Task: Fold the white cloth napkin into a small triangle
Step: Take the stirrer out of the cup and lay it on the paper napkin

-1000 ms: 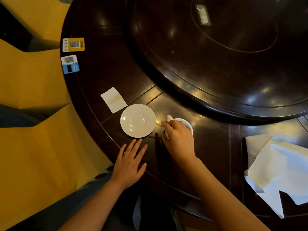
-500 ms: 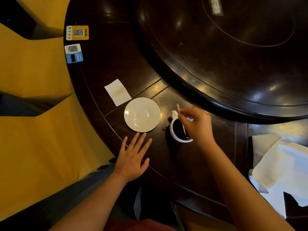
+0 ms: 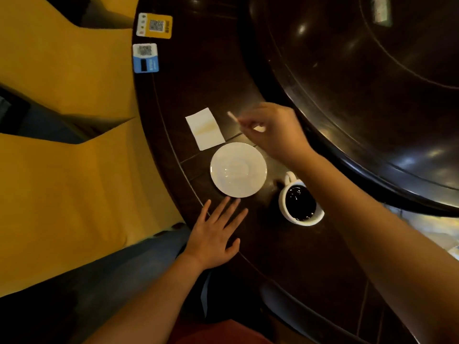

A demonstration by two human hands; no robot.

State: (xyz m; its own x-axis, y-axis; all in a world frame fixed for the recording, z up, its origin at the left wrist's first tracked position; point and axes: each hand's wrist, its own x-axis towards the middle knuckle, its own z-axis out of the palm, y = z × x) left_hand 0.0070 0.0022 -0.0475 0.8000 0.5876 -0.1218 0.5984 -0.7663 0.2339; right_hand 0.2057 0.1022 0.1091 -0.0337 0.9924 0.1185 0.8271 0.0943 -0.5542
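My right hand (image 3: pixel 275 131) hovers above the table beyond the saucer, pinching a small white spoon (image 3: pixel 234 118) whose handle points up-left. My left hand (image 3: pixel 216 234) lies flat on the dark table edge with its fingers spread, holding nothing, just below the white saucer (image 3: pixel 238 169). The big white cloth napkin is almost out of frame; only a blurred pale patch (image 3: pixel 444 234) shows at the right edge behind my right arm. A small folded white paper (image 3: pixel 205 128) with a brownish stain lies up-left of the saucer.
A white cup of dark coffee (image 3: pixel 299 203) stands right of the saucer, under my right forearm. Two QR code cards (image 3: pixel 154 25) (image 3: pixel 145 57) sit at the table's far left rim. A raised dark turntable (image 3: pixel 360 70) fills the top right. Yellow chair covers (image 3: pixel 62 182) stand left.
My right hand lifted the spoon out of the cup and carried it up-left past the saucer. The view shifted, so the napkin slid nearly out of frame. My left hand stayed flat.
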